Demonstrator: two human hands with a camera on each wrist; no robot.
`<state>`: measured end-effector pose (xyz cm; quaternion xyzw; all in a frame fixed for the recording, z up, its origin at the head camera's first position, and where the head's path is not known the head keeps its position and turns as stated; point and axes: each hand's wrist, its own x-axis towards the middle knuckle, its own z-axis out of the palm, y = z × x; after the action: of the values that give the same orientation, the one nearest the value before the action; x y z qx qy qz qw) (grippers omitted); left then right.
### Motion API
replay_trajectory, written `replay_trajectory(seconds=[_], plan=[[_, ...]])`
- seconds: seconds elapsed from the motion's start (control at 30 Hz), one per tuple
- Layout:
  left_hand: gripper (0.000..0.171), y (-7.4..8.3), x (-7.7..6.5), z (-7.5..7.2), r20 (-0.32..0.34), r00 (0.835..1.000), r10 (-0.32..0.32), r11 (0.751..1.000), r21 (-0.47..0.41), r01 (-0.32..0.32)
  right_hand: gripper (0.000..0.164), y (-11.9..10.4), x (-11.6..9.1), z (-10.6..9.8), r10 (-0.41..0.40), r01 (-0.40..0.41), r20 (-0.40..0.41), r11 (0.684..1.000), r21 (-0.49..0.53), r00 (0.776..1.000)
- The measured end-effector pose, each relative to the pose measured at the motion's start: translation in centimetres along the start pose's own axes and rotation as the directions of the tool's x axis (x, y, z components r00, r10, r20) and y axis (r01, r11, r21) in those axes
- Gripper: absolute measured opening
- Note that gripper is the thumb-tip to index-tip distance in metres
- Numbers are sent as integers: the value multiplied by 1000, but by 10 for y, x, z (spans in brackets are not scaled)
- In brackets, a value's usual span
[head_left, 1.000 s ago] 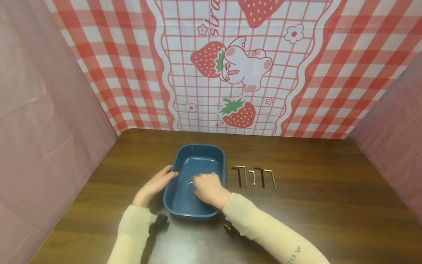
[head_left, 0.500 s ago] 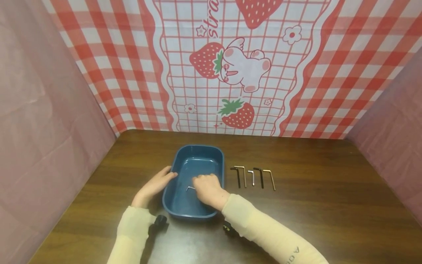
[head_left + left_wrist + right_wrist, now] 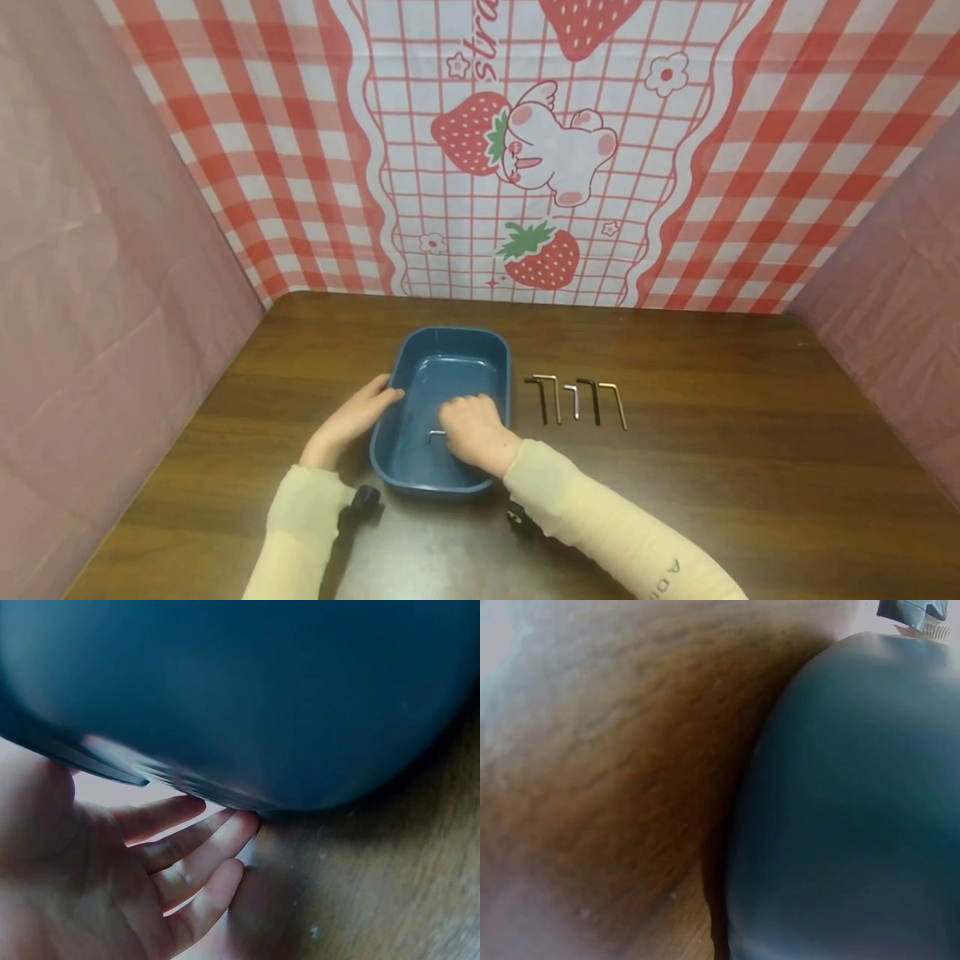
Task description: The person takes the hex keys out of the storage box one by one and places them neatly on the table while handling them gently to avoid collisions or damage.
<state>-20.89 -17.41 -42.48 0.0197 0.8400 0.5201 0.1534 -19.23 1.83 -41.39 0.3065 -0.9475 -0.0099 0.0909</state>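
A blue rectangular tray (image 3: pixel 442 478) stands on the wooden table. My left hand (image 3: pixel 358 419) holds its left side, thumb over the rim. In the left wrist view, the fingers (image 3: pixel 214 844) lie spread along the tray's outer wall, close to the tabletop. Inside the tray, my right hand (image 3: pixel 476 429) is curled, knuckles up, and pinches a small silver hex key (image 3: pixel 437 433). Only the key's bent end shows left of the hand; the rest is hidden under the fingers. The right wrist view shows the tray's outer wall (image 3: pixel 847 802) but not the hand.
Right of the tray, several L-shaped hex keys lie in a row: a black one (image 3: pixel 542 402), brass-coloured ones at two spots, a short silver one (image 3: pixel 576 402) and another black one (image 3: pixel 596 402). A red-checked strawberry cloth (image 3: pixel 540 150) hangs behind the table.
The visible end of the silver hex key has shifted towards the near side of the tray and turned. Both hands have stayed nearly in place.
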Motion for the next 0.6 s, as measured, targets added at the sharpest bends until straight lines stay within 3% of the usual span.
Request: replay_trajectory(seconds=[0.4,0.6], plan=[[52,-2,1,0,-3,1000,0,1000,9,0,8,0,1,2,11,-15,37,996,91,999],[51,-1,0,1,-7,1000,-9,1000,-16,9,11,2,0,-2,22,-22,8,994,106,1000]])
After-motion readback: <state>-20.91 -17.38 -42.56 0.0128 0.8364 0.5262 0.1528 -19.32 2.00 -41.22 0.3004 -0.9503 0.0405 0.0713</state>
